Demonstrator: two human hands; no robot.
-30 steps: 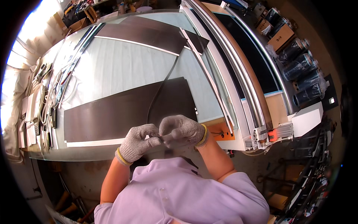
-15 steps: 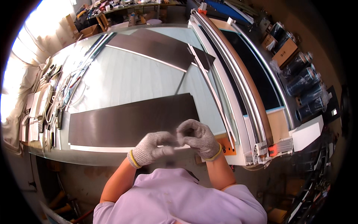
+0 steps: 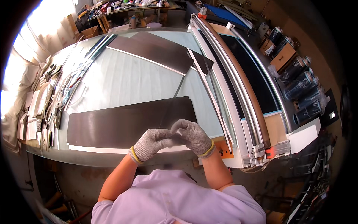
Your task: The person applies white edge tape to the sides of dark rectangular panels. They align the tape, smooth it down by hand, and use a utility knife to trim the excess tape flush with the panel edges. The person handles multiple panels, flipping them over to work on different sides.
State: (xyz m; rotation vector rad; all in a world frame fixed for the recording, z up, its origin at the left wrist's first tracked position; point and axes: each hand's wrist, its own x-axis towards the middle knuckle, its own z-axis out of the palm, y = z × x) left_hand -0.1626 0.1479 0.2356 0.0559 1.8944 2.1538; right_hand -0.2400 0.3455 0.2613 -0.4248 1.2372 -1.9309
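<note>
My left hand [image 3: 152, 143] and my right hand [image 3: 192, 138], both in grey knitted gloves with yellow cuffs, meet over the near edge of a long dark sheet [image 3: 123, 123]. Each has its fingers drawn into a pinch, the fingertips touching or nearly so. Whatever they pinch is too small or hidden to name. A thin dark strip [image 3: 174, 98] runs from the far sheets across the near sheet to my left fingers; whether it is gripped there or passes behind them I cannot tell. A white border shows along the sheet's near side.
More dark sheets [image 3: 149, 50] lie farther back on the glass-topped table [image 3: 112, 84], with long narrow strips [image 3: 209, 89] at their right. Cables and tools [image 3: 61, 95] crowd the left side. A roller machine [image 3: 238, 86] borders the right, beyond it wrapped rolls [image 3: 302, 82].
My hands have come together, the right moving left and the left slightly right, with fingertips now meeting. The thin dark strip shows farther toward my hands. The whole view shifted slightly.
</note>
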